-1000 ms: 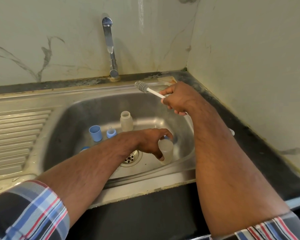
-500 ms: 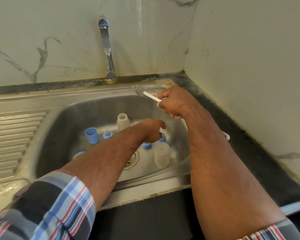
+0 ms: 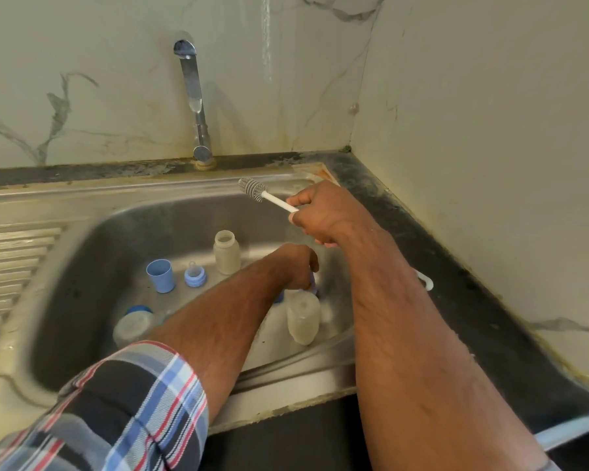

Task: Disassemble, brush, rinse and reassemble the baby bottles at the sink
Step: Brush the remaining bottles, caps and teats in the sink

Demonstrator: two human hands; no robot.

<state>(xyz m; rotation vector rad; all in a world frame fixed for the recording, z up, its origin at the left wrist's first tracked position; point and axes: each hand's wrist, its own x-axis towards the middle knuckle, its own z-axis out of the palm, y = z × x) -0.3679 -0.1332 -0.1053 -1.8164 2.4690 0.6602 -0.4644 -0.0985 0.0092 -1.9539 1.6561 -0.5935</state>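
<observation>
My right hand (image 3: pixel 323 212) grips the white handle of a bottle brush (image 3: pixel 254 189) above the sink's back right, grey bristles pointing left. My left hand (image 3: pixel 298 266) reaches down into the basin's right side, fingers curled round a blue bottle part (image 3: pixel 313 283) that is mostly hidden. A frosted bottle (image 3: pixel 303 321) stands just in front of that hand. An open bottle (image 3: pixel 227 253) stands upright at the middle back. A blue cap (image 3: pixel 160 276) and a teat in a blue ring (image 3: pixel 195 274) sit to its left. Another bottle (image 3: pixel 133 326) lies at front left.
The steel sink (image 3: pixel 116 215) has a ribbed drainboard (image 3: pixel 11 266) on its left and a tap (image 3: pixel 191 96) at the back, with no water running. Black counter (image 3: pixel 463 266) and a wall corner bound the right side. A white loop (image 3: pixel 427 283) shows past my right forearm.
My left hand let go of the frosted bottle, left it standing at the basin's right front, and moved back onto the blue part. My right hand kept the brush almost still.
</observation>
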